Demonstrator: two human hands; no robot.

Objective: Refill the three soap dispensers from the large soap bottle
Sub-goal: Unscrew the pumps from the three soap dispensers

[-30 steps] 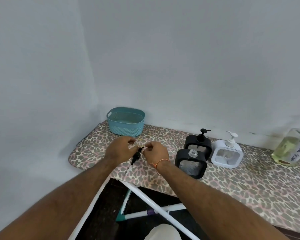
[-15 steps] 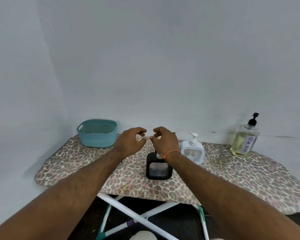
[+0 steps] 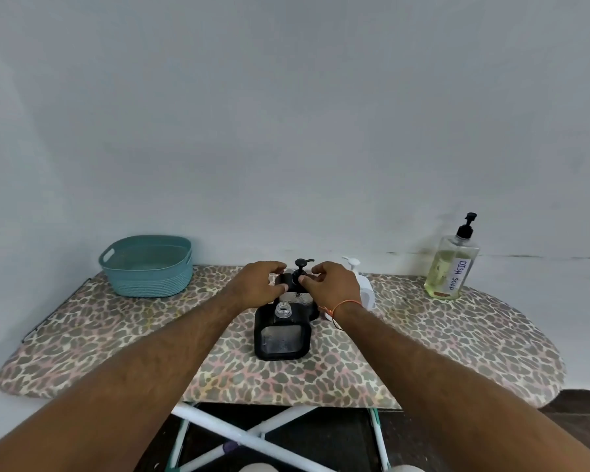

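Head view: both hands at the far black dispenser's pump

Head view shows the left hand point(image 3: 258, 287) and right hand point(image 3: 334, 287) meeting over the far black dispenser point(image 3: 295, 294), whose black pump point(image 3: 300, 269) stands upright between them. Fingers of both hands are curled in at the pump collar; whether they actually grip it cannot be told, as the contact is small and partly hidden. The near black dispenser point(image 3: 281, 335) stands just this side of the hands, neck open, no pump fitted. The white dispenser point(image 3: 365, 289) stands just right of the right hand, pump on. The large soap bottle point(image 3: 452, 269) stands upright far right on the board point(image 3: 116, 335), well apart from both hands; the right hand is nearer it. Judgement: unscrewing the upright pump calls for a turn about its vertical axis.
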